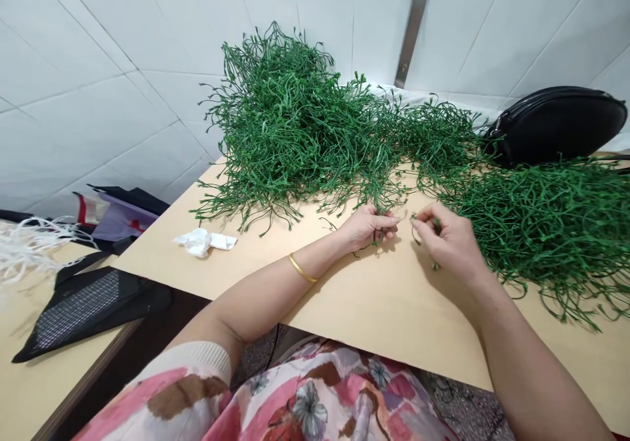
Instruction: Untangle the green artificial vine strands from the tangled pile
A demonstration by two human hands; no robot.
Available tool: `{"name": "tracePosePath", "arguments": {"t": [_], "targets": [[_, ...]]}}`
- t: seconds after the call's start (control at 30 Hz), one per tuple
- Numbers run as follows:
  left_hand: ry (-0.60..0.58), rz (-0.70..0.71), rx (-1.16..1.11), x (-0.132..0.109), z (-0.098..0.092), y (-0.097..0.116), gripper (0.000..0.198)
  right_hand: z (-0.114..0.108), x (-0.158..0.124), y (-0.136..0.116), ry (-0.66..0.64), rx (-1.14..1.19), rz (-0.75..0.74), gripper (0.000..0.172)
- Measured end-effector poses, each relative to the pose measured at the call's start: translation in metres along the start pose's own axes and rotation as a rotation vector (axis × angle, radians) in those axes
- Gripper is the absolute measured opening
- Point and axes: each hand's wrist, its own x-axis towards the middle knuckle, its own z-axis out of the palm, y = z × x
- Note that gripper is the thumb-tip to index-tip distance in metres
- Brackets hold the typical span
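My left hand (pixel 370 227), over the middle of the surface (pixel 354 303), grasps a few thin green stems (pixel 375 236) between thumb and fingers. My right hand (pixel 450 237), just beside it and not touching, is curled into a pinch, with green bits (pixel 436 227) showing at the fingers; I take that as gripping a stem or two, though from here I cannot count them.

As for progress, a big heap (pixel 290 126) of stems piles up along the back edge, and a second heap (pixel 556 224) lies at the right end. Both are loose tangles. I see no tied bundle on this surface, so I judge only single stems are being worked at this moment and plenty is left. Which heap, if either, has been gone through, I cannot tell.

A crumpled tissue (pixel 199 242) lies near the left edge and a black bag (pixel 561 126) stands by the back edge, toward the right corner; neither seems involved.
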Motion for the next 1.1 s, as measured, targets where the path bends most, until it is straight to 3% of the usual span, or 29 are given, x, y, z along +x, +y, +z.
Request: {"name": "tracePosePath", "arguments": {"t": [0.1, 0.2, 0.3, 0.4, 0.47, 0.53, 0.63, 0.7, 0.83, 0.93, 1.1], "targets": [[0.064, 0.01, -0.004, -0.002, 0.003, 0.001, 0.019, -0.038, 0.005, -0.002, 0.241, -0.246, -0.006, 0.013], [0.009, 0.012, -0.001, -0.002, 0.002, -0.001, 0.018, -0.088, 0.015, 0.013, 0.446, -0.585, 0.063, 0.015], [-0.054, 0.021, 0.004, -0.001, -0.002, -0.005, 0.015, -0.128, 0.022, 0.042, 0.467, -0.759, 0.09, 0.012], [-0.124, 0.018, -0.021, 0.0, -0.004, -0.007, 0.007, -0.141, 0.019, 0.061, 0.559, -0.722, -0.07, 0.019], [-0.158, -0.003, -0.052, 0.0, -0.005, -0.007, 0.004, -0.133, 0.013, 0.059, 0.591, -0.68, -0.122, 0.028], [-0.171, -0.032, -0.066, 0.0, -0.006, -0.005, 0.004, -0.113, 0.007, 0.047, 0.568, -0.677, -0.124, 0.025], [-0.185, -0.054, -0.072, 0.0, -0.007, -0.004, 0.006, -0.071, 0.0, 0.018, 0.455, -0.507, -0.277, 0.014], [-0.193, -0.059, -0.072, -0.001, -0.007, -0.004, 0.008, -0.041, -0.002, 0.002, 0.479, -0.351, -0.392, 0.01], [-0.175, -0.055, -0.055, -0.003, -0.006, -0.004, 0.006, 0.004, -0.001, -0.008, 0.338, -0.355, -0.479, 0.009], [-0.142, -0.042, -0.047, -0.005, -0.004, -0.002, 0.004, 0.021, 0.0, 0.002, 0.259, -0.333, -0.398, 0.011], [0.006, 0.009, -0.056, -0.007, 0.002, 0.0, 0.01, 0.026, -0.001, 0.012, 0.165, -0.26, -0.332, 0.015]]}}
